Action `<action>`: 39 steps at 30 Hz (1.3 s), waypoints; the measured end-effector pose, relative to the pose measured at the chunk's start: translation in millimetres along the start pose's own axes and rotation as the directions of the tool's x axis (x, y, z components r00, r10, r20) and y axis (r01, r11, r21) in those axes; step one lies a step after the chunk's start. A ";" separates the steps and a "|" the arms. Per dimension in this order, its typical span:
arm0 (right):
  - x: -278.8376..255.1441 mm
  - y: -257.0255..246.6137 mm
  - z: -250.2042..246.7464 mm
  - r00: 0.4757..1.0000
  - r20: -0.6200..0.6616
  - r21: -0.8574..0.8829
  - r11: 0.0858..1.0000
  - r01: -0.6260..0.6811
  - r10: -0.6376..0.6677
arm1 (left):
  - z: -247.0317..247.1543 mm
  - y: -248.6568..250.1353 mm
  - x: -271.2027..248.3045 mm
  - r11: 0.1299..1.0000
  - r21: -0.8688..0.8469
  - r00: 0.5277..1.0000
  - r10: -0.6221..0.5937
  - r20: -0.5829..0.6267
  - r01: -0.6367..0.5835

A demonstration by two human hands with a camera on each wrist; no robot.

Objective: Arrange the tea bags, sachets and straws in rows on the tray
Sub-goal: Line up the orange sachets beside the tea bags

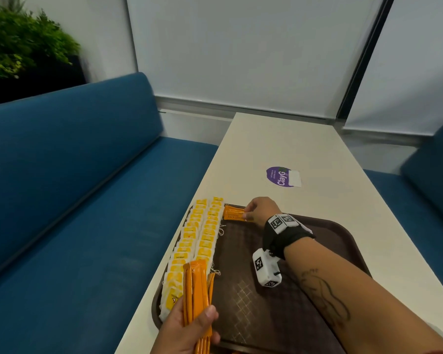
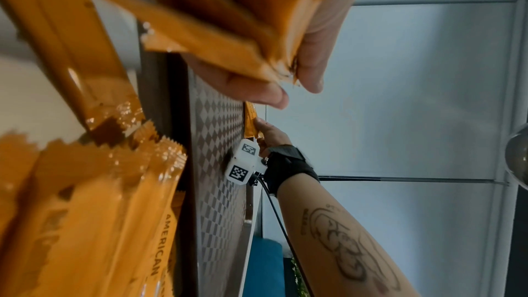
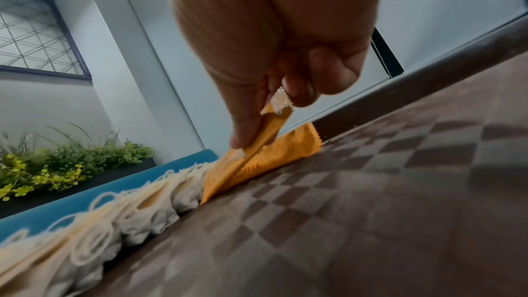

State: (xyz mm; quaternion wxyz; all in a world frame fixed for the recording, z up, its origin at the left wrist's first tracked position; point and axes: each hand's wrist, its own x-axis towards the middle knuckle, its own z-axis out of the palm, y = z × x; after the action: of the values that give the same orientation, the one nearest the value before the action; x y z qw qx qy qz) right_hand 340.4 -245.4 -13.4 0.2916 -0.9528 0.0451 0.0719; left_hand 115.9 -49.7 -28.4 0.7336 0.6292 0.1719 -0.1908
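Note:
A brown tray [image 1: 253,302] lies on the white table. Two rows of yellow-tagged tea bags [image 1: 197,241] run along its left side. My right hand [image 1: 256,209] pinches an orange sachet [image 1: 232,216] at the tray's far left corner, tilted over another sachet [image 3: 288,148] that lies flat there beside the tea bags [image 3: 114,218]. My left hand [image 1: 189,325] grips a bundle of orange sachets [image 1: 196,297] upright over the tray's near left corner; in the left wrist view the bundle [image 2: 94,223] fills the left side. No straws show.
Blue bench seats [image 1: 74,200] flank the table on both sides. A purple round sticker [image 1: 281,176] sits on the tabletop beyond the tray. A green plant [image 1: 16,42] stands behind the left bench. The tray's patterned floor [image 3: 371,200] is bare to the right of the tea bags.

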 end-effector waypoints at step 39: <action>-177.9 -35.5 -27.1 0.865 0.466 0.249 0.966 0.074 -0.187 | 17.8 15.8 -25.0 0.990 -0.104 0.990 0.105 0.098 -0.095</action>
State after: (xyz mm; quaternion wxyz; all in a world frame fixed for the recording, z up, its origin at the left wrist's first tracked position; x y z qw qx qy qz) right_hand 172.6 -223.5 57.3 0.4024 -0.8663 -0.0867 0.2831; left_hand 102.3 -63.6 0.1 0.7803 0.5894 0.1111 -0.1771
